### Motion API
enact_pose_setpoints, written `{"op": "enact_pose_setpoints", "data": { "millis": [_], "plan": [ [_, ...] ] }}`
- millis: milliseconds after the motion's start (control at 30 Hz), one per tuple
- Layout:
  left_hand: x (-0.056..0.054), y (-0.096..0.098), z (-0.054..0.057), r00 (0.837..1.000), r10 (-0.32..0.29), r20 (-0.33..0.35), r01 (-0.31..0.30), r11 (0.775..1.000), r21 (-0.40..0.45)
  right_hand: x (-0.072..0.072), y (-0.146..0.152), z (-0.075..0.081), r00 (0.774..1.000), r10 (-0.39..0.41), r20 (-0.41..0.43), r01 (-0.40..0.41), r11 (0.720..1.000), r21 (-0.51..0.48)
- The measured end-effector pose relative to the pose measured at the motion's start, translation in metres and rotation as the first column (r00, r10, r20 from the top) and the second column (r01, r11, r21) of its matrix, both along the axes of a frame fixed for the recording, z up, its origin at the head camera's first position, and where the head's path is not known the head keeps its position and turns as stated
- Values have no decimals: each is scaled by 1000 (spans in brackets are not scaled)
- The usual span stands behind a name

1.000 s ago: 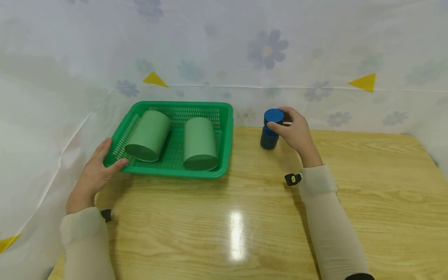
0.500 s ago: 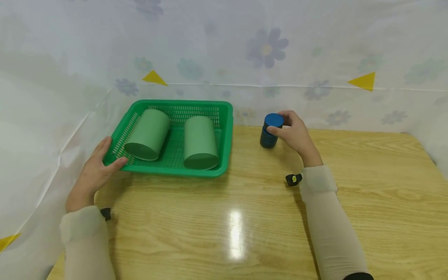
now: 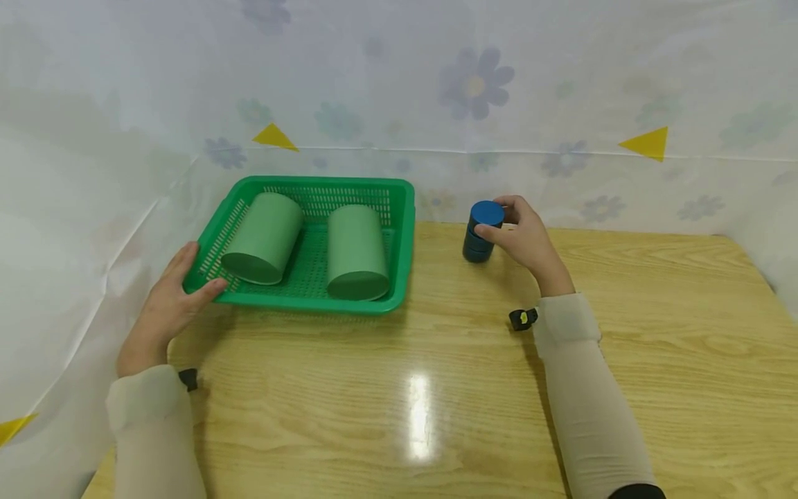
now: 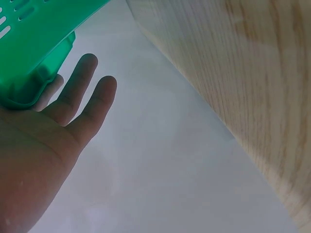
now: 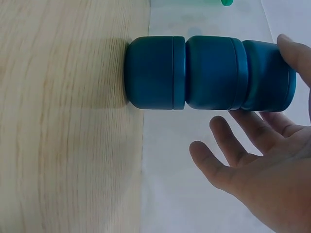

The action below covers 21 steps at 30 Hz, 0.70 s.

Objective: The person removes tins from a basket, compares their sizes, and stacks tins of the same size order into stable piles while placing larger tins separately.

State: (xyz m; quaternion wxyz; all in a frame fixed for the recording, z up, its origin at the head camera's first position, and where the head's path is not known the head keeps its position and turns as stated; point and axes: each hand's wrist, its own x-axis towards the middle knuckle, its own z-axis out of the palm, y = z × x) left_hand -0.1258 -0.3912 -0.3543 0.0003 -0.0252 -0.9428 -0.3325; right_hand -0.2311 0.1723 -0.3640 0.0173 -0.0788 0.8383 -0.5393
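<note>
Three small round blue tins with lid seams stand stacked upright on the wooden table. My right hand [image 3: 526,239] pinches the top blue tin [image 3: 487,213] between thumb and fingers, while its lower fingers spread free of the stack. The middle tin [image 5: 214,73] and the bottom tin [image 5: 153,73] sit in line beneath it, the lowest touching the table. At the left, my left hand [image 3: 171,305] holds the near left corner of a green plastic basket [image 3: 312,305], thumb on the rim and fingers along the outside. Two large pale-green cylinders, one left [image 3: 264,238] and one right [image 3: 357,251], lie inside.
The wooden table [image 3: 312,409] runs to a white flowered sheet [image 3: 374,83] hung behind and at the left. Yellow triangles, one left [image 3: 275,138] and one right [image 3: 648,144], mark the back sheet. Bare tabletop separates basket and stack.
My right hand has lowered the top blue tin; a gap showed beneath it a second ago, and it now rests on the stack. My left hand and the basket have stayed put.
</note>
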Motion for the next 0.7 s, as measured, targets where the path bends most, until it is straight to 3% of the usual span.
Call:
{"op": "enact_pose_setpoints", "data": {
  "millis": [200, 500, 700],
  "plan": [
    [0, 0, 2, 1000, 8, 12, -8, 1000, -8, 1, 2, 6, 999, 34, -22, -34, 999, 12],
    [0, 1, 2, 1000, 5, 11, -5, 1000, -1, 14, -1, 32, 978, -27, -205, 23, 1000, -19],
    [0, 1, 1, 1000, 7, 5, -7, 1000, -3, 26, -19, 51, 959, -15, -284, 20, 1000, 16]
  ]
}}
